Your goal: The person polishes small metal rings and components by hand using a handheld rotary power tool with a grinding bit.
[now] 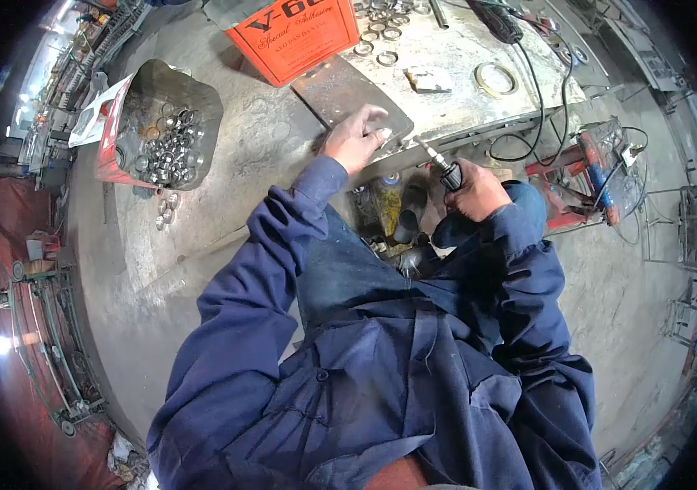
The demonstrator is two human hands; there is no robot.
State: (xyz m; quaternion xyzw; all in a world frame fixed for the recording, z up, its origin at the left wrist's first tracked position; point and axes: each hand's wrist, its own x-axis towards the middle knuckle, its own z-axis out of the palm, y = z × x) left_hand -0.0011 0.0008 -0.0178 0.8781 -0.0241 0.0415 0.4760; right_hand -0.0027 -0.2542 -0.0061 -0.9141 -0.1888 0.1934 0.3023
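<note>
My left hand point(355, 140) is at the edge of a dark metal plate point(340, 94) on the workbench, its fingers bent together around something small that I cannot make out. To its right, my right hand point(479, 189) is wrapped round a handheld rotary tool point(450, 174). The tool's thin tip points up and left toward the bench edge, a short way from my left fingertips. An orange-red adhesive can point(295, 41) stands just behind the plate.
An open tin point(170, 151) of metal rings stands at the left. More rings point(377, 33), a large ring point(496, 78), a black power tool point(495, 20) and cables lie on the bench point(446, 110). A red stand point(565, 192) is at the right.
</note>
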